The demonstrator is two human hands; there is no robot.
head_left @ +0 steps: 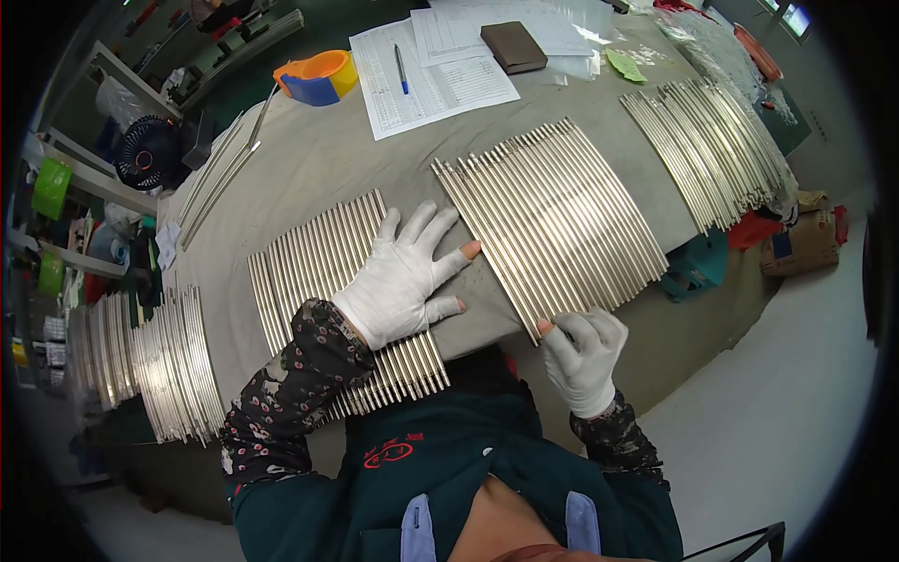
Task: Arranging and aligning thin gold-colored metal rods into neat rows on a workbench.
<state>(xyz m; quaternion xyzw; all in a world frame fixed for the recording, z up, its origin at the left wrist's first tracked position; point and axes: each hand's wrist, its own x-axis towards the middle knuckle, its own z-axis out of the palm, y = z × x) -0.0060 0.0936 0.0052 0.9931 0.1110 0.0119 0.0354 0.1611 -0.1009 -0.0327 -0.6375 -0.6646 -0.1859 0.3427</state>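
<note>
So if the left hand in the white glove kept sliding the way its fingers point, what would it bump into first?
Probably the middle batch of metal rods. The left hand lies flat on the nearer rods, fingers aimed up-right across a narrow strip of grey table.

You see the bench under bright, even overhead light, with only soft, shallow shadows beneath the gloved left hand [403, 276] and right hand [585, 356]. Glare runs in pale bands across the middle rods [552, 220] and washes out the papers [440, 70] at the top. The fisheye lens bends the table [309, 155] edge and the rod rows into curves, and a black vignette rings your frame. The centre is sharp; the shelves [66, 234] at left and the floor [796, 403] at right turn dimmer and softer toward the rim.
</note>
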